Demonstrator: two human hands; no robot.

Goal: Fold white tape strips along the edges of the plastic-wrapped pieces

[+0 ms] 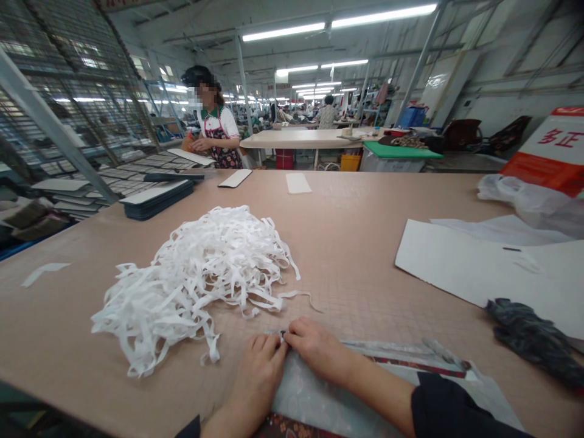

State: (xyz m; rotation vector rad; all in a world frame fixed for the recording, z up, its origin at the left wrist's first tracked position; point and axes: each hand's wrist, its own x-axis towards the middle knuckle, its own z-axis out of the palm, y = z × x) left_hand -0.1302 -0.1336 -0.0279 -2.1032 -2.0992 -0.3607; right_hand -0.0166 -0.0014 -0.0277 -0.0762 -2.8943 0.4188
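From the head-worn camera we look down and forward over a broad tan surface (pixel 356 237). Close to us, at its near edge right of centre, lies a thin grey sheet (pixel 314 398), partly under our forearms. Its long axis runs mainly left to right, sloping slightly toward us on the right; a dark red patterned band shows along its far side, and more red pattern appears at the bottom of the view.

Our left hand (pixel 261 377) and right hand (pixel 318 350) meet at the sheet's far left corner. Fingers are curled, with thumbs and fingertips drawn together, pinching the sheet's edge; a small dark spot shows between the tips.

Beyond our left hand is a tangled heap of white strips (pixel 219 261). To the right are a large white board (pixel 460 264) and a crumpled dark cloth (pixel 531 340).

At far right, behind a clear plastic bag (pixel 524 198), a red-and-white package (pixel 531 158) carries two red characters, 多正. Across the surface, at left, a co-worker (pixel 219 131) in a patterned apron stands by a stack of dark-edged panels (pixel 157 204).
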